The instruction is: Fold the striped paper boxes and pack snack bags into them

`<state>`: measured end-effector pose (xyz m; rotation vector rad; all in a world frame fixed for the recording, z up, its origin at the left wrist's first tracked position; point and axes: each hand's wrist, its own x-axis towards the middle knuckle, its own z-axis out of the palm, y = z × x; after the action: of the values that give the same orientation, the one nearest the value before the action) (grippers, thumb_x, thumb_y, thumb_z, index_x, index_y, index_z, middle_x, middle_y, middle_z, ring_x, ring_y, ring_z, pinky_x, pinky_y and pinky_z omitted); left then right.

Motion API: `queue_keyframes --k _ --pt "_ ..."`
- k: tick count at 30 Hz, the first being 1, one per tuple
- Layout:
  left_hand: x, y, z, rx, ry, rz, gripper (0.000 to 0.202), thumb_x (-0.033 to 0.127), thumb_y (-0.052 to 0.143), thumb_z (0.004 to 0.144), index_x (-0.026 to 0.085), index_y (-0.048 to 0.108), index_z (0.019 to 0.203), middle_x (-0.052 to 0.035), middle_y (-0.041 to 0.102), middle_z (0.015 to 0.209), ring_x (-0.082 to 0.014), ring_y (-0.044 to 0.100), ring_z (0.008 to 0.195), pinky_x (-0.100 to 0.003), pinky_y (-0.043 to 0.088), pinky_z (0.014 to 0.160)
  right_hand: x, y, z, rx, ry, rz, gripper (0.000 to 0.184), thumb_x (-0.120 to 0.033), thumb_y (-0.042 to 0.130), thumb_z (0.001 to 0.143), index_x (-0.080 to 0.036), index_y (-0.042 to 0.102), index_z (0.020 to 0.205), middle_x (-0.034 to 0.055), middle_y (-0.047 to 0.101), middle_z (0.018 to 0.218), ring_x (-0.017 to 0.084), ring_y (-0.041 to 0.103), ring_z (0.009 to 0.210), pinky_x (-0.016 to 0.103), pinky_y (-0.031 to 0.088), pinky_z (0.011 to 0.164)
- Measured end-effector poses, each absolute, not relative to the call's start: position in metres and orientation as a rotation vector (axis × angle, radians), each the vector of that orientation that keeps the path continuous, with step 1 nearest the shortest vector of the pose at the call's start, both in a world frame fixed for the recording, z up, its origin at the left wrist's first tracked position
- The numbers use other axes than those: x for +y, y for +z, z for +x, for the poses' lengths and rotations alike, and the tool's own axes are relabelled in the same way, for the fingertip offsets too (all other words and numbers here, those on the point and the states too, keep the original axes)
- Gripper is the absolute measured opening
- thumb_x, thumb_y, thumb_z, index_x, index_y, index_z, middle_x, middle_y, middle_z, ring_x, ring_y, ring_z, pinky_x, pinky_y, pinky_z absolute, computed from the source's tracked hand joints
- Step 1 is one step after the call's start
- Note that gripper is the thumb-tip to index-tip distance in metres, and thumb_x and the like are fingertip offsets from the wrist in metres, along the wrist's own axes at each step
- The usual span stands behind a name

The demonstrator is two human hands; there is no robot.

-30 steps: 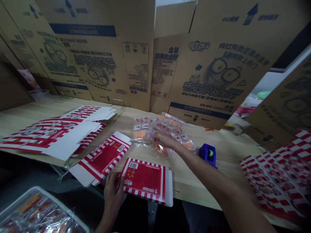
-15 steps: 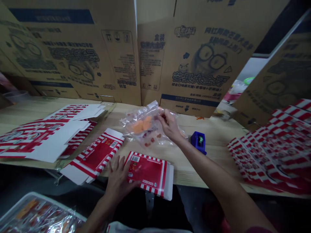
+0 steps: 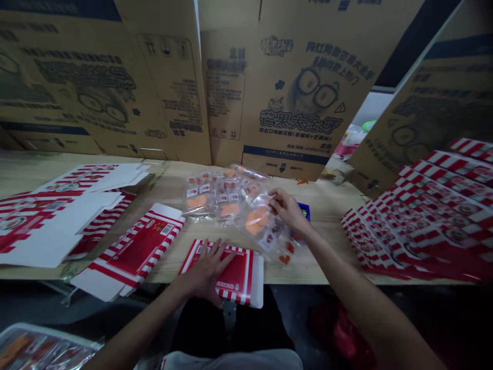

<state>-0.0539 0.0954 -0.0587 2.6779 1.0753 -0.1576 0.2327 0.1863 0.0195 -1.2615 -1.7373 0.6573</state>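
Note:
My left hand (image 3: pixel 210 267) lies with fingers spread on a flat red-and-white striped box (image 3: pixel 242 275) near the table's front edge. Just beyond it, my right hand (image 3: pixel 287 209) pinches the upper edge of a clear plastic bag (image 3: pixel 257 221), which has an orange piece and small printed packets inside. More filled clear bags (image 3: pixel 198 198) lie on the table to the left of the held one. A second striped box (image 3: pixel 140 239) rests at an angle left of my left hand. Behind my right hand, a blue tape dispenser (image 3: pixel 305 209) is mostly hidden.
Flat striped cartons (image 3: pixel 42 226) are piled on the left of the table. Stacked striped boxes (image 3: pixel 419 221) stand at right. Large cardboard boxes (image 3: pixel 231 103) wall off the back. A white-rimmed tub (image 3: pixel 46 331) of bags is at lower left.
My right hand has moved right and slightly nearer with a bag, and more bags now show on the table. My left hand has slid further onto the box. The view has shifted right.

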Motion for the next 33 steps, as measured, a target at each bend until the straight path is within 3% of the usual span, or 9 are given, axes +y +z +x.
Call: queue_keyframes --k 5,9,16,18,21,24,26,29,33 --pt "0.086 -0.065 -0.052 1.252 0.046 2.664 0.121 0.054 0.08 0.041 0.017 0.029 0.145 -0.024 0.036 0.143 -0.0428 0.031 0.133 -0.06 0.011 0.111 0.125 -0.029 0.283 -1.727 0.599 -1.581 0.033 -0.031 0.045 0.083 -0.014 0.061 0.106 0.0011 0.058 0.064 0.015 0.052 0.054 0.025 0.041 0.052" --pt "0.079 -0.065 -0.049 1.334 0.165 2.684 0.112 0.051 0.077 0.046 0.015 0.033 0.143 -0.0235 0.037 0.14 -0.0433 0.031 0.131 -0.058 0.016 0.11 0.102 -0.05 0.291 -1.719 0.517 -1.685 0.037 -0.029 0.044 0.084 -0.013 0.066 0.11 0.009 0.068 0.082 0.022 0.061 0.07 0.033 0.048 0.067" --pt "0.076 -0.063 -0.044 1.412 0.268 2.733 0.103 0.047 0.074 0.051 0.02 0.036 0.142 -0.0203 0.037 0.14 -0.0443 0.03 0.131 -0.06 0.015 0.11 0.09 -0.041 0.237 -2.147 0.696 -1.418 0.036 -0.018 0.04 0.089 -0.023 0.066 0.115 0.0088 0.066 0.099 0.021 0.06 0.091 0.036 0.045 0.086" --pt "0.075 -0.067 -0.044 1.409 0.283 2.74 0.104 0.045 0.074 0.051 0.02 0.034 0.143 -0.0212 0.035 0.142 -0.0449 0.028 0.132 -0.06 0.014 0.11 0.087 -0.041 0.223 -2.277 0.665 -1.434 0.035 -0.018 0.041 0.091 -0.027 0.065 0.115 0.0084 0.064 0.103 0.022 0.058 0.099 0.044 0.038 0.096" --pt "0.074 -0.071 -0.045 1.381 0.282 2.753 0.108 0.044 0.075 0.05 0.017 0.031 0.144 -0.0234 0.029 0.147 -0.0451 0.024 0.135 -0.06 0.013 0.11 0.089 -0.049 0.209 -2.377 0.586 -1.519 0.03 -0.023 0.044 0.093 -0.032 0.067 0.11 0.0089 0.057 0.121 0.027 0.048 0.118 0.064 0.014 0.105" --pt "0.077 -0.072 -0.046 1.338 0.253 2.743 0.107 0.046 0.075 0.05 0.014 0.033 0.143 -0.0247 0.028 0.148 -0.0453 0.024 0.135 -0.059 0.016 0.11 0.094 -0.059 0.2 -2.338 0.651 -1.514 0.028 -0.024 0.045 0.093 -0.031 0.068 0.108 0.0096 0.048 0.136 0.029 0.036 0.131 0.067 -0.001 0.106" --pt "0.08 -0.072 -0.046 1.318 0.215 2.713 0.108 0.05 0.075 0.05 0.013 0.035 0.143 -0.0252 0.031 0.146 -0.0459 0.029 0.132 -0.059 0.019 0.109 0.094 -0.063 0.198 -2.138 0.751 -1.454 0.028 -0.021 0.047 0.091 -0.027 0.069 0.106 0.0102 0.051 0.134 0.027 0.04 0.13 0.061 0.008 0.11" --pt "0.084 -0.072 -0.047 1.309 0.159 2.672 0.113 0.053 0.077 0.046 0.014 0.035 0.143 -0.0246 0.034 0.145 -0.0462 0.03 0.131 -0.059 0.022 0.108 0.084 -0.067 0.212 -1.677 0.722 -1.357 0.023 -0.024 0.05 0.087 -0.021 0.071 0.098 0.0111 0.057 0.126 0.023 0.051 0.12 0.044 0.034 0.106" --pt "0.085 -0.075 -0.048 1.312 0.132 2.671 0.117 0.054 0.078 0.044 0.013 0.034 0.144 -0.0261 0.032 0.146 -0.0468 0.029 0.133 -0.059 0.02 0.109 0.049 -0.074 0.266 -1.269 0.413 -1.583 0.033 -0.04 0.055 0.083 -0.016 0.067 0.104 0.0151 0.059 0.121 0.027 0.055 0.113 0.042 0.041 0.099"
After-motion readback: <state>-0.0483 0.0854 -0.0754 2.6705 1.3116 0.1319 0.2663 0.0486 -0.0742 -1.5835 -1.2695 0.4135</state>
